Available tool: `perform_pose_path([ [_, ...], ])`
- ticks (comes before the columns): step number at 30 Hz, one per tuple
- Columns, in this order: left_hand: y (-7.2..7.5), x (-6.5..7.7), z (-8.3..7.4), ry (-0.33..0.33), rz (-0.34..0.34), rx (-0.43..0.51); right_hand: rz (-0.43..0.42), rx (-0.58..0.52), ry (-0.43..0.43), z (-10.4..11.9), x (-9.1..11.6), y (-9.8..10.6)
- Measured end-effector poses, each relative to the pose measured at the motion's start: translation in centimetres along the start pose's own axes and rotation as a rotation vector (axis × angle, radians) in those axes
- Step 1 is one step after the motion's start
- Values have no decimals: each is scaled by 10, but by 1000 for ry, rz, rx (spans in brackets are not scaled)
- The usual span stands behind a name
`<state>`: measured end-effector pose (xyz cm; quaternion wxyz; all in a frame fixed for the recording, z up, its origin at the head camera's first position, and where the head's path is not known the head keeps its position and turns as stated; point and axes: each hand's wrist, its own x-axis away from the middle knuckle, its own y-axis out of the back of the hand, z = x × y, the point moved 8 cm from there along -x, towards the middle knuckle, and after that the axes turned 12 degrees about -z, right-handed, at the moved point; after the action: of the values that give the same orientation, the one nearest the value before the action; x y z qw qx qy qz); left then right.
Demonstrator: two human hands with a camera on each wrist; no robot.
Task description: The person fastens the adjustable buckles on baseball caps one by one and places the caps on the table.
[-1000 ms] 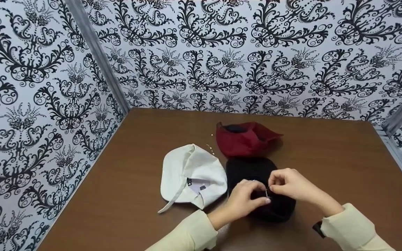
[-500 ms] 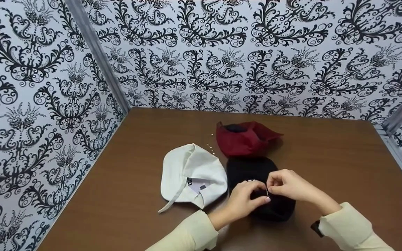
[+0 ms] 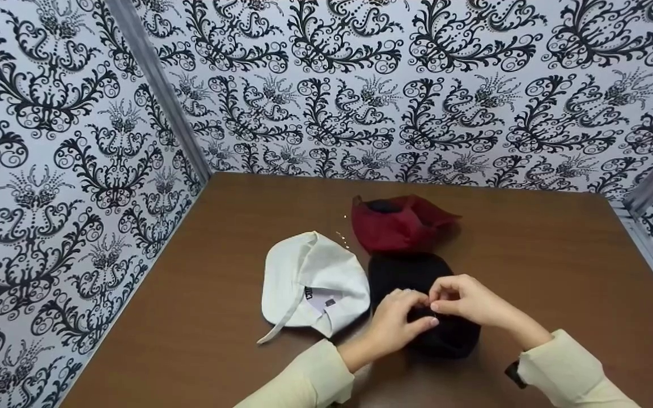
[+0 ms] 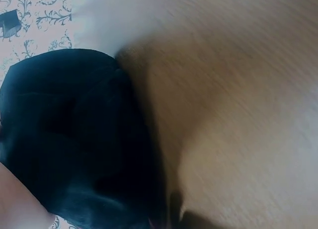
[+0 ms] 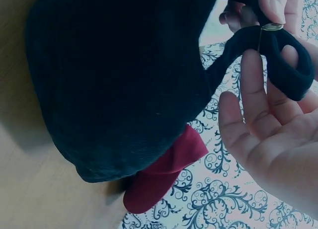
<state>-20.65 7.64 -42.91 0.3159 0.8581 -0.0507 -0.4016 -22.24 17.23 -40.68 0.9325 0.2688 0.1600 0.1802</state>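
A black cap [image 3: 406,272] lies on the brown table in the head view, partly covered by both hands. My left hand [image 3: 397,317] is over its back part, thumb and forefinger curled at the strap. Close against those fingertips, my right hand [image 3: 468,300] pinches the strap from the right. In the right wrist view the black strap [image 5: 293,82] forms a loop among the fingers, passing through a thin metal buckle [image 5: 272,27]. The left wrist view shows the cap's dark crown [image 4: 74,134] and only a bit of skin at the lower left.
A white cap [image 3: 287,277] with a loose strap lies left of the black one, its opening facing up. Behind sits a red cap [image 3: 386,232]. Small shiny specks [image 3: 342,237] show on the table [image 3: 202,294]. Patterned walls [image 3: 360,102] enclose the back and sides.
My right hand has shifted slightly left, closer to the left fingertips. The bright metal bar seen between the hands is now almost hidden in the head view. The caps stay in place.
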Motion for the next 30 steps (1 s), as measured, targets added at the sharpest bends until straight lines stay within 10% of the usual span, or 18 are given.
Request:
perform_pose_path([
  [19, 9, -4, -4, 69, 25, -226, 5, -197, 62, -3, 8, -3],
  [30, 20, -3, 0, 57, -103, -120, -53, -212, 78, -5, 10, -1],
])
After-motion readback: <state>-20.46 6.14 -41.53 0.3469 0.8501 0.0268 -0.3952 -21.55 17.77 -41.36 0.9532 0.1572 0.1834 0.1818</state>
